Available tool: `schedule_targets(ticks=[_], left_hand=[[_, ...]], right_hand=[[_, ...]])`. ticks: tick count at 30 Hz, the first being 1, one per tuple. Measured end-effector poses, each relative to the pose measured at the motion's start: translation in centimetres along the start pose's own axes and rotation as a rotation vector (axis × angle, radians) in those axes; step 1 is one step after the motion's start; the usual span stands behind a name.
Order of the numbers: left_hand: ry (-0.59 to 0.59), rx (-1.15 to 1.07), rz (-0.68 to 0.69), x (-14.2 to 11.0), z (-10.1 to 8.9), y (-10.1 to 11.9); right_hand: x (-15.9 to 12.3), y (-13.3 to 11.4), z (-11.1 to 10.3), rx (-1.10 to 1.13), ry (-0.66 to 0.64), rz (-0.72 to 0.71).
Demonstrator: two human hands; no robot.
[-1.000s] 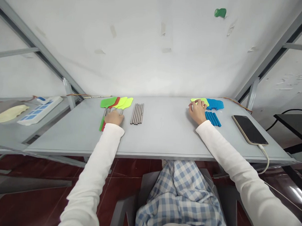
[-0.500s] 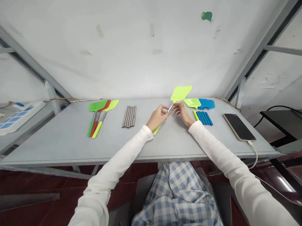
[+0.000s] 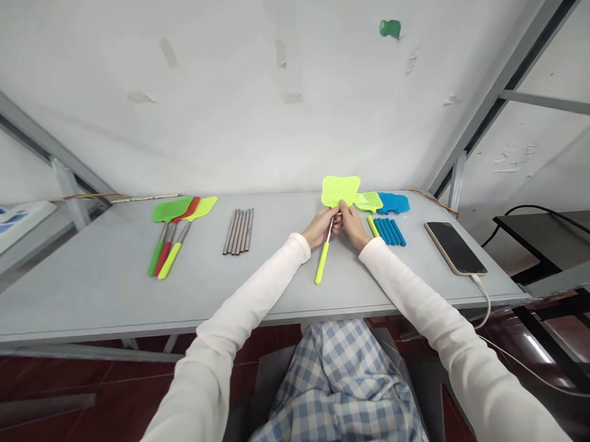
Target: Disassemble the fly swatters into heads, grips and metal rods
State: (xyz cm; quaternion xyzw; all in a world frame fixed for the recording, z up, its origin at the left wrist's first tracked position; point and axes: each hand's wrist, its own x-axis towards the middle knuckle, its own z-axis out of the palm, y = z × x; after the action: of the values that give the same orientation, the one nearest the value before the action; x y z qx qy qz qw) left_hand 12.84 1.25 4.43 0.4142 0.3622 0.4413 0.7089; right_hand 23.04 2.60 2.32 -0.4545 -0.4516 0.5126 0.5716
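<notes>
Yellow-green plastic fly swatter with a thin metal shaft sits at the middle of the grey bench, and we hold it with both hands: our left hand is closed on the shaft just below the mesh head, and our right hand pinches the same spot from the other side, the two hands touching. Its head tips up toward the wall and its grip end rests near the bench's front edge. Just right of the swatter lie a loose yellow-green mesh head, blue mesh heads and a row of blue plastic grips. Further right lies a dark smartphone on a white cable. Left of the swatter lie bare metal rods, and beyond them three finished swatters, green, red and yellow
</notes>
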Motion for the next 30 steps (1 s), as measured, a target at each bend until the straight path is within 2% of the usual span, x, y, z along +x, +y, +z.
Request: schedule_targets(ticks=[3,6,10,15,17,21,26,28,30], left_hand=[[0.007,-0.051,-0.036,0.0,0.1,-0.5],[0.038,-0.059,-0.046,-0.6,0.9,-0.8],[0.124,-0.090,-0.005,-1.4,2.5,0.2],[0.167,-0.128,0.015,-2.9,3.2,1.2],[0.165,-0.132,0.004,-3.9,3.3,0.9],[0.110,-0.157,-0.032,-5.6,3.5,0.2],[-0.037,-0.203,-0.042,-6.4,2.3,0.8],[-0.086,-0.202,-0.085,-6.3,1.4,1.2],[-0.126,-0.177,-0.119,-6.0,0.6,1.8]], right_hand=[[0.2,0.4,-0.1,-0.087,-0.012,-0.077],[0.7,0.3,0.0,-0.123,0.054,-0.098],[1.4,-1.0,1.3,-0.084,0.167,-0.054],[1.7,-2.2,3.0,-0.031,0.159,-0.038],[1.9,-2.3,3.2,-0.016,0.211,-0.026],[2.4,-2.8,3.2,0.034,0.337,0.002],[2.7,-4.4,2.5,0.241,0.234,0.040],[2.9,-4.9,2.2,0.289,0.255,0.056],[3.0,-5.1,2.2,0.246,0.309,0.033]])
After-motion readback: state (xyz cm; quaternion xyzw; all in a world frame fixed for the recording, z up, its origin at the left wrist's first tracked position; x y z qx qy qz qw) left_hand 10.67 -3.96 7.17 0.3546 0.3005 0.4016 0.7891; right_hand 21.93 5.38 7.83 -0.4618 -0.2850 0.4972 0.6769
